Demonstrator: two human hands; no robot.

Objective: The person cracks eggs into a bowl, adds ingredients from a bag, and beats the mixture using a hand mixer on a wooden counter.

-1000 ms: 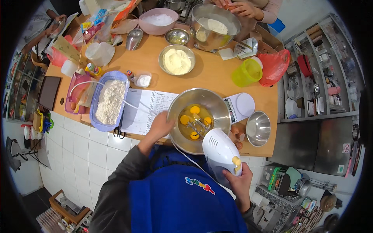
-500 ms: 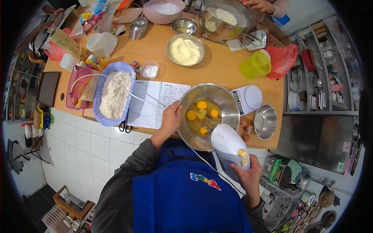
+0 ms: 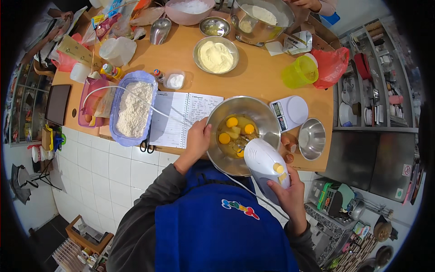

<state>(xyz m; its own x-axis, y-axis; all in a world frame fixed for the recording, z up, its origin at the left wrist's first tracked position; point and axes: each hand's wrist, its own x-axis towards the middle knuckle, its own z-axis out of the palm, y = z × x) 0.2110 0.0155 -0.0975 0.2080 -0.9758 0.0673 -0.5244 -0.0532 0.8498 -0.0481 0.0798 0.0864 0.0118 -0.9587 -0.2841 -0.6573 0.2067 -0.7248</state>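
My left hand (image 3: 197, 140) grips the rim of a steel mixing bowl (image 3: 229, 106) holding several egg yolks (image 3: 232, 121) in clear egg white. In my right hand (image 3: 287, 195) is a white hand mixer (image 3: 259, 161) with cream-coloured buttons, tilted over the bowl's near right side; its beaters reach into the eggs and are partly hidden by the body. The mixer's cord runs below the bowl. Cracked eggshells (image 3: 286, 144) lie just right of the bowl, beside a smaller steel bowl (image 3: 311, 138).
A flour tub (image 3: 135, 109), notebook (image 3: 172, 122) and scissors (image 3: 147, 147) sit left; a scale (image 3: 294, 111) sits right. Behind are a powder bowl (image 3: 215, 56), yellow-green jug (image 3: 294, 75), red bag (image 3: 328, 68) and large bowl (image 3: 260, 20) near another person's hand (image 3: 306, 4).
The view has shifted, so the table sits higher and farther right in frame. My hands keep their grips on bowl and mixer; the yolks have shifted slightly inside the bowl.
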